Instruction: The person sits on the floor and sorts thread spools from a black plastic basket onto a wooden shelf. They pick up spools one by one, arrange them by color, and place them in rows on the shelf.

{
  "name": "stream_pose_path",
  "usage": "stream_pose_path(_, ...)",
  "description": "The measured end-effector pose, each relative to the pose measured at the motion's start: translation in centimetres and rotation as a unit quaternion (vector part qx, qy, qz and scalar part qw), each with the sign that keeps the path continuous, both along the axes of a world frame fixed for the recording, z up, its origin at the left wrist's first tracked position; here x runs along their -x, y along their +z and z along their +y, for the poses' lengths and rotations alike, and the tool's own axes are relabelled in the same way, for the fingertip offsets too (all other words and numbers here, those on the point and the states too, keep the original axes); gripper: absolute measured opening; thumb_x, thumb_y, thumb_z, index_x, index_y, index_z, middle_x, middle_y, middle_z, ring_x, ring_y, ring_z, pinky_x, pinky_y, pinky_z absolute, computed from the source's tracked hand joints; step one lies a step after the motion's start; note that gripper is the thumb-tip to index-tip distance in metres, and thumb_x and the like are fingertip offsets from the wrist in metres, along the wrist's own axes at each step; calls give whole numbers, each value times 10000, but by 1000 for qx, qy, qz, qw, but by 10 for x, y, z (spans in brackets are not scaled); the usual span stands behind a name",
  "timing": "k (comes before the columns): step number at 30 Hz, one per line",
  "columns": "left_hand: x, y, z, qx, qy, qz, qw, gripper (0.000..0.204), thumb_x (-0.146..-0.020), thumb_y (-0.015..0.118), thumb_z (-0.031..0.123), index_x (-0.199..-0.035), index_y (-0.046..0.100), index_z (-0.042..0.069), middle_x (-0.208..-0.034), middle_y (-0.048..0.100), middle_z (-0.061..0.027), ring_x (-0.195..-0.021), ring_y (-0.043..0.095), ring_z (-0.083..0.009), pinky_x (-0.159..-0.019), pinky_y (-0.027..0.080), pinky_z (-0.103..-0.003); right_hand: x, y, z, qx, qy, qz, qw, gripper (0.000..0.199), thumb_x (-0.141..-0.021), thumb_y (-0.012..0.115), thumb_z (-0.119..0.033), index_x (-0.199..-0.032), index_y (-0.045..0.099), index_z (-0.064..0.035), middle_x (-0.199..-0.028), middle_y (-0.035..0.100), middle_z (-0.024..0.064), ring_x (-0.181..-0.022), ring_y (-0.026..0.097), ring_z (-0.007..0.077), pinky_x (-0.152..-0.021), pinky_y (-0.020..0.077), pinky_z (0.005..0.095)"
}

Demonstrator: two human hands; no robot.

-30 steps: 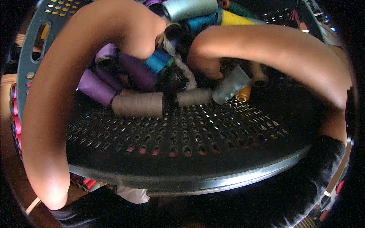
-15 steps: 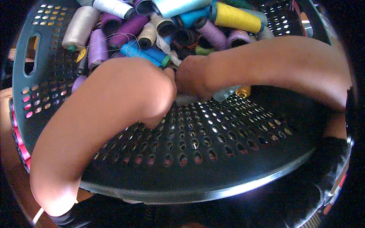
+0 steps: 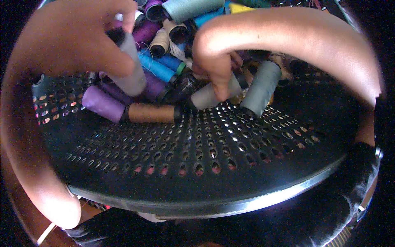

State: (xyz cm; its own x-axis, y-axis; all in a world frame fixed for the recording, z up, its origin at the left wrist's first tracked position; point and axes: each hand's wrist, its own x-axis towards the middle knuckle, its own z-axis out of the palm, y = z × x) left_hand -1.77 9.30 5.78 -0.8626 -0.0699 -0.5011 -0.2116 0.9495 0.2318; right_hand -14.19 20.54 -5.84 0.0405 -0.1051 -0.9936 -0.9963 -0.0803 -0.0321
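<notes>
left hand (image 3: 78,49), blurred: thumb and fingers part by about a spool's thickness, closed around a pale spool (image 3: 135,82) held at a tilt, seemingly pinched across its sides for purchase on a round body. under it, a purple spool (image 3: 103,103) lies slanted, its end meeting a brown spool (image 3: 151,113) on its side; each probably keeps the other from rolling. blue spool (image 3: 158,68) leans in the heap behind. right hand (image 3: 212,59) reaches down, fingers bent, one on a grey spool (image 3: 203,99); others partly hidden, cannot tell if gripped. rightmost, a grey-green spool (image 3: 263,86) tilts within the holed basket (image 3: 205,189), whose curved wall likely gathers everything.
</notes>
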Motion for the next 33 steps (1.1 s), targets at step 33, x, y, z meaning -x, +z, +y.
stream_pose_path(33, -117, 70, -87, -77, 229, 770, 591, 372, -900, 684, 111, -1208, 525, -23, -989, 657, -90, -866, 649, -152, -761, 546, -309, -62, 262, -15, 657, 189, 206, 700, 394, -796, 800, -236, -1084, 721, 20, -1013, 738, 222, -941, 713, 363, -831, 569, 439)
